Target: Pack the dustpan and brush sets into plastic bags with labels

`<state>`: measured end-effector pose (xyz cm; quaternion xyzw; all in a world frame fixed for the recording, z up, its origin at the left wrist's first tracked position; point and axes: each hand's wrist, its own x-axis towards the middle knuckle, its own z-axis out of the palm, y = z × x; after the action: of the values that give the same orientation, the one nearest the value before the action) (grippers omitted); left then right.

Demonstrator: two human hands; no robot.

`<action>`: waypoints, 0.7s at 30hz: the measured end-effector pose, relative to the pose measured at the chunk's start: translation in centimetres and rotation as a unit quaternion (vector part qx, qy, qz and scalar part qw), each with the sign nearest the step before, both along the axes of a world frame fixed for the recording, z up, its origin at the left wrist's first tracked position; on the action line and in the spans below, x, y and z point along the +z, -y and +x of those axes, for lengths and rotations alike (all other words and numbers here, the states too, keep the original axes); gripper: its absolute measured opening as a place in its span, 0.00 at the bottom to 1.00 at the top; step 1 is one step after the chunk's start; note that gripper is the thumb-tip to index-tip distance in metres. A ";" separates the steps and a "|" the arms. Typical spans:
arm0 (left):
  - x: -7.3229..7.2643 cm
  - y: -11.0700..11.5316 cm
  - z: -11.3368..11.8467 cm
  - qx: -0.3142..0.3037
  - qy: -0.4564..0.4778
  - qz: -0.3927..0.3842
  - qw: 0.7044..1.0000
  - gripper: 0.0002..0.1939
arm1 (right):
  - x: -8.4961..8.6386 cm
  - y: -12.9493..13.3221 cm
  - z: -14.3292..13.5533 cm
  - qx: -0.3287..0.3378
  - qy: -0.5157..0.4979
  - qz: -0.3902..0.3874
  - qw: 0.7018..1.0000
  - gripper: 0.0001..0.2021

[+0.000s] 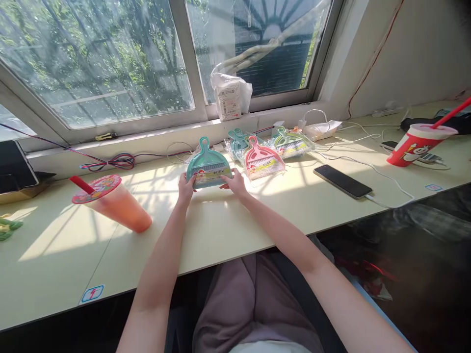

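A teal dustpan and brush set in clear wrapping is held at its two lower sides, its handle pointing toward the window. My left hand grips its left edge, and my right hand grips its right edge. Just right of it lies a pink wrapped set. Behind the pink one is another teal set, partly covered. A green wrapped set rests further right.
A tilted cup of orange-pink drink stands left of my arms. To the right are a phone with a white cable and a red cup. A white package sits on the sill; coiled wires lie below the window.
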<state>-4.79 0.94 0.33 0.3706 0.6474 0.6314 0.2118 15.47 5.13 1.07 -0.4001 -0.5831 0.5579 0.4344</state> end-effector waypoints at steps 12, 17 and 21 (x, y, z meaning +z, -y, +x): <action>0.2 0.3 -0.8 -0.002 0.039 -0.037 0.999 0.17 | 1.0 -1.1 1.0 0.067 0.075 -0.071 0.992 0.04; -0.3 0.4 -1.3 0.053 -0.018 -0.076 0.996 0.18 | 0.4 -1.0 1.3 0.015 0.240 0.070 0.968 0.12; -0.8 0.6 -3.2 0.106 -0.088 -0.122 0.983 0.19 | 0.9 -0.7 1.7 -0.067 0.272 0.216 0.935 0.19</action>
<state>-8.04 0.32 -0.42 0.3252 0.7715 0.5313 0.1292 17.17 5.78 1.99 -0.4713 -0.7569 0.2580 0.3720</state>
